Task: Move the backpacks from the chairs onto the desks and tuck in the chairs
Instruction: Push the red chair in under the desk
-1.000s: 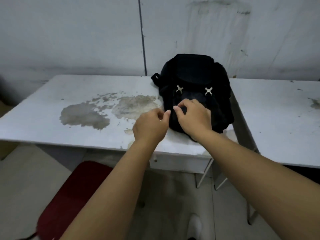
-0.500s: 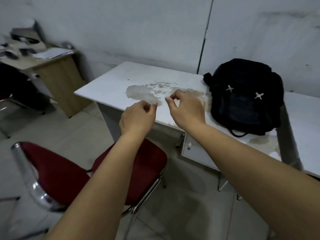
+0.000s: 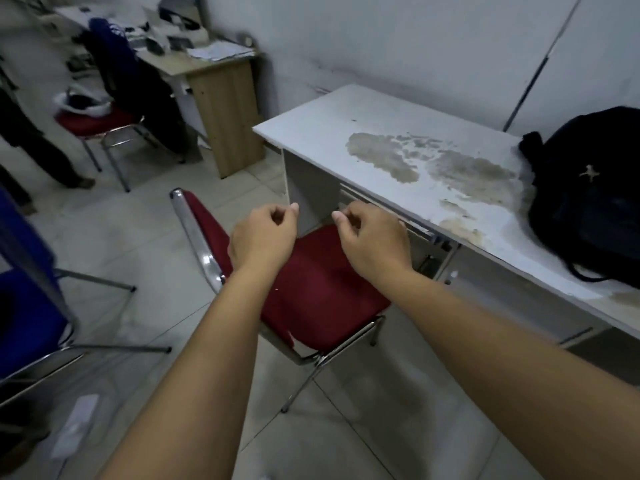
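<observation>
A black backpack (image 3: 588,202) lies on the right end of the white desk (image 3: 346,123), whose top has a worn grey patch. A red chair (image 3: 322,296) with a chrome frame stands pulled out in front of the desk, its seat bare and its backrest towards the left. My left hand (image 3: 263,237) and my right hand (image 3: 372,240) hover side by side above the seat, close to the desk's front edge. Both have loosely curled fingers and hold nothing. Neither hand touches the chair or the backpack.
A blue chair (image 3: 24,271) stands at the near left. Farther back is a second red chair (image 3: 97,121) with a white and black item on it, beside a cluttered wooden desk (image 3: 225,98). A person's legs (image 3: 34,143) show at far left. Paper (image 3: 76,420) lies on the floor.
My hands left the backpack on the desk and moved left and down to above the red chair's seat. The view swung left, so the backpack now sits at the right edge.
</observation>
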